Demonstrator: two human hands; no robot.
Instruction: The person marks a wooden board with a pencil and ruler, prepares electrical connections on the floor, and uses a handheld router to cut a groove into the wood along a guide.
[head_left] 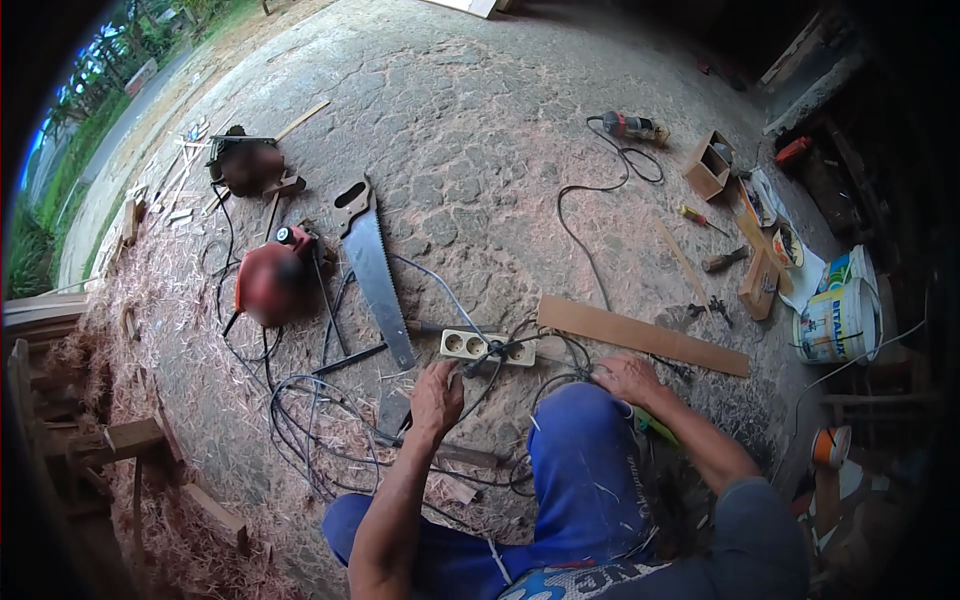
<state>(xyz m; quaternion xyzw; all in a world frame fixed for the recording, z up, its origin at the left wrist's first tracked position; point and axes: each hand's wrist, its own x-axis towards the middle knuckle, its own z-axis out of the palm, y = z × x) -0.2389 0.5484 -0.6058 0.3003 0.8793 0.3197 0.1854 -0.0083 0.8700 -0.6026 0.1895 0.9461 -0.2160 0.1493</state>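
Observation:
My left hand (437, 398) reaches down just in front of a white power strip (462, 344) on the ground. Its fingers curl inward beside a black plug end; whatever they hold is hidden. Black plugs and cords cross the strip's right half. My right hand (628, 380) is beside my raised knee, its fingers apart and stretched toward the black cords (570, 352). Beyond them lies a flat brown board (640, 333). A handsaw (377, 270) with a dark handle rests just left of the strip, its blade pointing toward my left hand.
A red power tool (272, 285) and a dark one (247, 165) stand at left, among shavings and looping cords. An angle grinder (635, 128) lies far right. Nearer are a wooden box (708, 166), a screwdriver (703, 220) and a white bucket (838, 318). Wood scraps (120, 440) pile at left.

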